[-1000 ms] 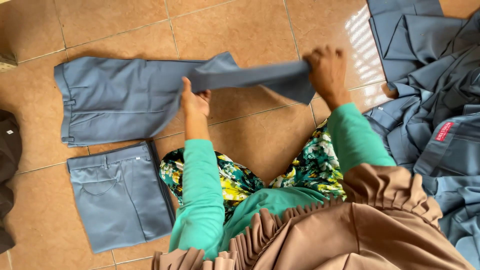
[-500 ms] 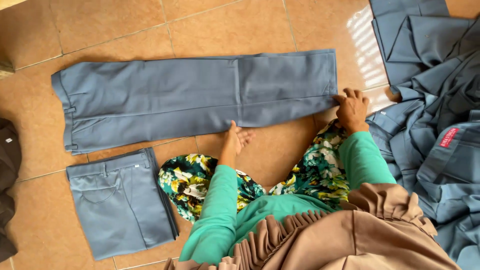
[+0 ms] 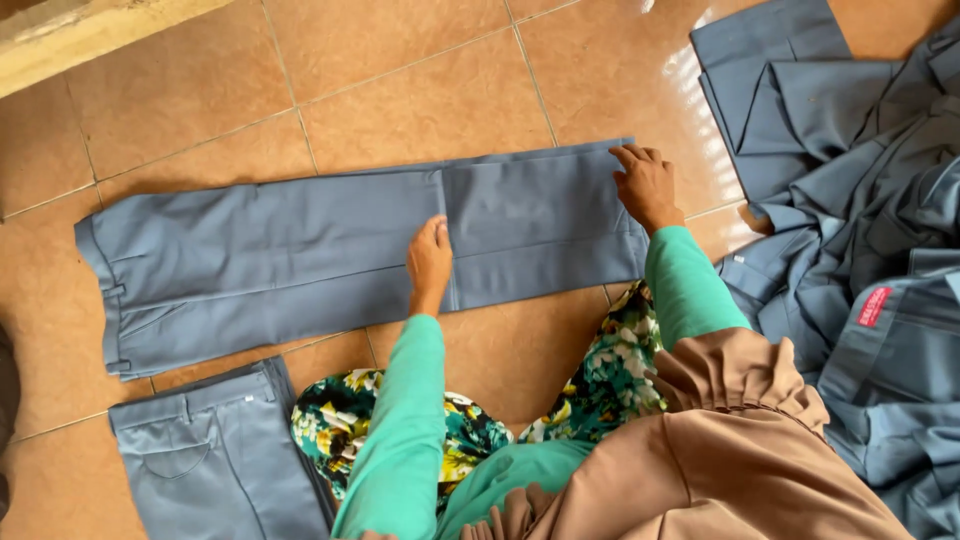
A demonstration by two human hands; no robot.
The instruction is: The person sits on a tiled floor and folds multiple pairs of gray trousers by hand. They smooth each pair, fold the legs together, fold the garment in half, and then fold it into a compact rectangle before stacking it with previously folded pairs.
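Observation:
A pair of grey-blue trousers [image 3: 280, 260] lies flat and stretched out on the orange tiled floor, waistband at the left, hems at the right. My left hand [image 3: 430, 258] presses flat on the middle of the legs, beside a crease. My right hand [image 3: 645, 185] rests palm down on the hem end, fingers spread. Both arms wear green sleeves. Neither hand grips anything.
A folded pair of grey-blue trousers [image 3: 215, 465] lies at the lower left. A heap of grey-blue garments [image 3: 860, 200] fills the right side, one with a red label. My floral skirt and brown ruffled cloth [image 3: 720, 450] cover the bottom. A pale ledge [image 3: 90, 35] runs at the top left.
One second ago the right hand held the trouser legs folded over in the air. The legs are now laid out flat, and both hands have moved onto the cloth.

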